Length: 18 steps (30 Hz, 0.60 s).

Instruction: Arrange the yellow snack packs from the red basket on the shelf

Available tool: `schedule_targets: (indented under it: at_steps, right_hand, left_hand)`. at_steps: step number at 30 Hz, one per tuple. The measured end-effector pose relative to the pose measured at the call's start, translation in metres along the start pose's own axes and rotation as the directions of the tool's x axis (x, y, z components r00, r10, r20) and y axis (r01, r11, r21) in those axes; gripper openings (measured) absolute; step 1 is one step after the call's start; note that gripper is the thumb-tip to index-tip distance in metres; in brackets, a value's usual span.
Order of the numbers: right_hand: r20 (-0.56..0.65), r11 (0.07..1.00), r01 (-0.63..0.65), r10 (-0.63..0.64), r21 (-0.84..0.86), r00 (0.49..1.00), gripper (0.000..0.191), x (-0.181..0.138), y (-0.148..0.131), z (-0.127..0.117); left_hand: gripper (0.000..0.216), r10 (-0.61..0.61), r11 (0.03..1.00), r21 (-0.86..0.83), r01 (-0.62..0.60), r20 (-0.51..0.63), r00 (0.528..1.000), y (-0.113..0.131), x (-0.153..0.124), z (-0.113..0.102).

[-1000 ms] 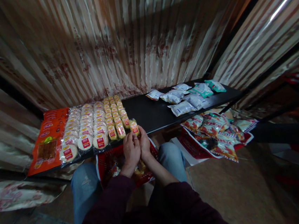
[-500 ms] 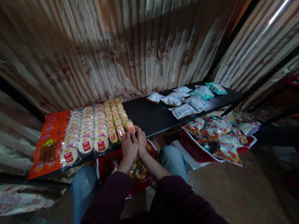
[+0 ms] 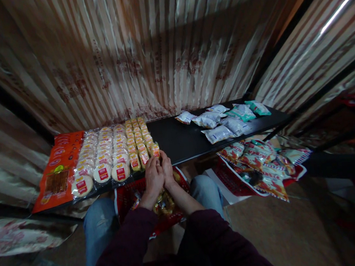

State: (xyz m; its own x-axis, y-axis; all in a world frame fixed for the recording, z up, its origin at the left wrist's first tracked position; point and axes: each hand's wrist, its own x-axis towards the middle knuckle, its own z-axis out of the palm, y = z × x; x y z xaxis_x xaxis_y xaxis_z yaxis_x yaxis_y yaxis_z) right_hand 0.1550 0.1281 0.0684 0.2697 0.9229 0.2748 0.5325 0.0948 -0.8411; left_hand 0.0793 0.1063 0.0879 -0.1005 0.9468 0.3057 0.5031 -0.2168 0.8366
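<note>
My left hand [image 3: 153, 178] and my right hand [image 3: 167, 170] are pressed together at the front edge of a black shelf [image 3: 181, 137]. Both are closed around a small wrapped yellow cake [image 3: 155, 150] at the near end of a row of like cakes [image 3: 137, 137]. Left of that row lie rows of round wrapped biscuits [image 3: 104, 156] with red labels. A red bag [image 3: 130, 196] holding more small cakes sits in my lap under my hands.
An orange snack packet [image 3: 57, 169] lies at the shelf's left end. White and green packets [image 3: 223, 120] are heaped at the right end. Red printed bags of snacks [image 3: 258, 163] lie on the floor at the right. Striped curtains hang behind.
My hands have carried the small cake slightly left and forward, up against the near end of the yellow cake row. The view has tilted a little.
</note>
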Motion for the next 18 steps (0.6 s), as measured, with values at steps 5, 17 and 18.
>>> schedule_targets:
  at_steps: [5, 17, 18]
  right_hand:
    - [0.020, 0.999, 0.015, -0.014, -0.036, 1.000, 0.048, 0.001, -0.004, -0.003]
    - [0.058, 0.998, 0.044, -0.041, -0.047, 0.997, 0.046, 0.002, -0.003, -0.013]
    - [0.063, 0.998, 0.045, -0.042, -0.053, 0.997, 0.046, 0.003, -0.003, -0.014]
  left_hand:
    - [0.039, 0.027, 0.999, 0.027, -0.027, 0.021, 0.999, 0.002, -0.001, -0.006]
    - [0.036, 0.043, 0.998, 0.047, -0.044, 0.014, 0.999, 0.002, -0.005, -0.005]
    - [0.036, 0.048, 0.997, 0.056, -0.049, 0.016, 0.999, 0.002, -0.005, -0.006]
